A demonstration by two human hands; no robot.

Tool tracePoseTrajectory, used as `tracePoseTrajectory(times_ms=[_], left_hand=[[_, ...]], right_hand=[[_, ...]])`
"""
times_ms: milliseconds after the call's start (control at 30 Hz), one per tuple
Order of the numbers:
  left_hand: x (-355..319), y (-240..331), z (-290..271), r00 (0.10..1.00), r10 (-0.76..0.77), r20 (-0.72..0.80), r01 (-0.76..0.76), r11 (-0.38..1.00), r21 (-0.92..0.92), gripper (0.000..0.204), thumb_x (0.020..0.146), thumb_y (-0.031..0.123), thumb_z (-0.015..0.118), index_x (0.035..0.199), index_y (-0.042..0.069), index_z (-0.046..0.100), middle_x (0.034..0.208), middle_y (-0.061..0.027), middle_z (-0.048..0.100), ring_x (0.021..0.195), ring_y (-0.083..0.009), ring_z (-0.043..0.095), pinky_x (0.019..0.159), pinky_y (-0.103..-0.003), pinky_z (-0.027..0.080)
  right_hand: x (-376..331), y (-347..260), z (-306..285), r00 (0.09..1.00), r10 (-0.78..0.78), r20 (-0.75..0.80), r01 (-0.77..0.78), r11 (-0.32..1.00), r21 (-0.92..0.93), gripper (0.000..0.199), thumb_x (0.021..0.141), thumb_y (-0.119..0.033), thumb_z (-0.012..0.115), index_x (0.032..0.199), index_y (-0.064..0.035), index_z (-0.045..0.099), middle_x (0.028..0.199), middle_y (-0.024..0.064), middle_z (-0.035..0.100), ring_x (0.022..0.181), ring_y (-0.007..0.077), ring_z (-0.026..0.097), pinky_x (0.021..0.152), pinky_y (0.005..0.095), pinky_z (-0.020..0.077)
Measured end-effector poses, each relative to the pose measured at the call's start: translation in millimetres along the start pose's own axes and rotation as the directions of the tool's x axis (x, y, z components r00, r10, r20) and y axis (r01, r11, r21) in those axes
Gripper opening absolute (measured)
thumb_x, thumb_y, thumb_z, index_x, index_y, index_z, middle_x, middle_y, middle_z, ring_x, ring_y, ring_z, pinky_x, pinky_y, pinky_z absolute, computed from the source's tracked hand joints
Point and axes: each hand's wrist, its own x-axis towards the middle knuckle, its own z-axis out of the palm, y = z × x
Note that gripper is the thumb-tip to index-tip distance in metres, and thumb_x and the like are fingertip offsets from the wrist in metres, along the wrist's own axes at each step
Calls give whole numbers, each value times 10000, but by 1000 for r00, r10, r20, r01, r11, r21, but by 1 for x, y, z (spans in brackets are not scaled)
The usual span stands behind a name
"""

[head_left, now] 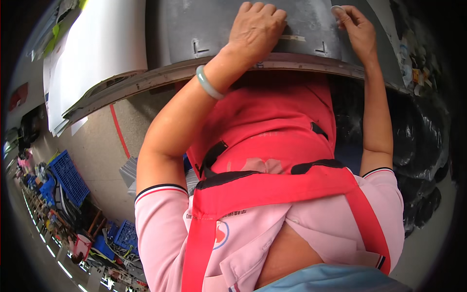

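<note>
Dark grey panel (204, 24), qty 1, lay flat on the desk (112, 91), w/ 2 L-shaped marks (198, 47) nr its front edge, 1 toward each side. 1 short tan strip (293, 37) sat on it btwn the marks, just beside the L hand (258, 29). That hand was over the panel, its grip curled nearly to a fist; can't tell if anything was inside. R hand (359, 29) was at the panel's right edge, its grip pinched, thumb + forefinger, on what looked like 1 small pale piece (335, 7). 1 pale green bangle (209, 82) circled the L forearm. Several white sheets (107, 39) lay curved left of the panel. 2 blue crates (69, 177) were off to the left, and 1 red line (118, 129) ran along the floor (97, 160).
</note>
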Motion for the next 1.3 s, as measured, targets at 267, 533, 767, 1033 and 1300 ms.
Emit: tracePoseTrajectory(times_ms=[267,533,767,1033,1300], left_hand=[[8,18,-10,989,-135,58,135,991,13,373,993,223,562,1345,114,626,1441,-173,524,1398,-401,439,1133,-744,254],[9,22,-17,988,-145,49,143,989,48,362,1001,234,559,1335,118,637,1422,-163,543,1395,-385,447,1130,-737,268],[9,23,-17,982,-167,92,163,986,46,356,1001,237,560,1328,124,641,1418,-150,543,1396,-382,445,1127,-737,275],[12,19,-14,988,-147,49,143,988,61,360,998,236,562,1332,126,641,1422,-153,547,1398,-380,446,1129,-741,264],[1,12,7,993,-67,-101,74,995,66,344,973,245,613,1307,173,658,1401,-128,554,1384,-395,449,1065,-825,254]], right_hand=[[-74,-73,-2,968,-161,191,199,959,-203,159,955,-165,713,1028,-25,721,875,85,671,761,219,628,720,313,497],[-69,-75,7,903,-344,258,411,868,-279,168,952,-180,699,1022,-28,701,896,124,646,793,313,632,719,364,493],[-76,-69,9,977,176,122,-173,984,-33,180,970,-181,687,1073,-34,665,779,4,629,658,92,575,605,260,476],[-43,-77,-11,833,373,409,-290,923,-252,221,994,-210,679,1165,-74,648,782,-43,581,675,32,534,609,204,464],[61,-56,10,1000,-12,9,13,974,-225,214,939,-199,674,957,11,714,815,117,729,720,199,657,714,344,521]])
